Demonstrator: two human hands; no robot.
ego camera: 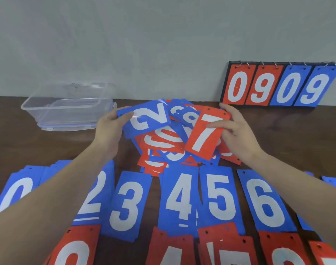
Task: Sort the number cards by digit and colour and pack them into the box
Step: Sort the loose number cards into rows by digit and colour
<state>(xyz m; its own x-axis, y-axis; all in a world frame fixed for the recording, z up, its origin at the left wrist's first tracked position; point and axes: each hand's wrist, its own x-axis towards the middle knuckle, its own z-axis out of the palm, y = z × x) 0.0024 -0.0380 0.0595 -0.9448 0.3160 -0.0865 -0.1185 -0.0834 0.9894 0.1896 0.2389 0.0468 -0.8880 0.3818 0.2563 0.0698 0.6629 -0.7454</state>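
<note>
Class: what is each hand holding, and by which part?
The left hand pinches a blue 2 card by its short left end. The right hand grips a red 7 card along its right long edge.

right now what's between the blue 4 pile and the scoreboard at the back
In the head view, the unsorted heap of red and blue cards lies between the blue 4 pile and the scoreboard, with the right hand holding a red 7 card over it.
</note>
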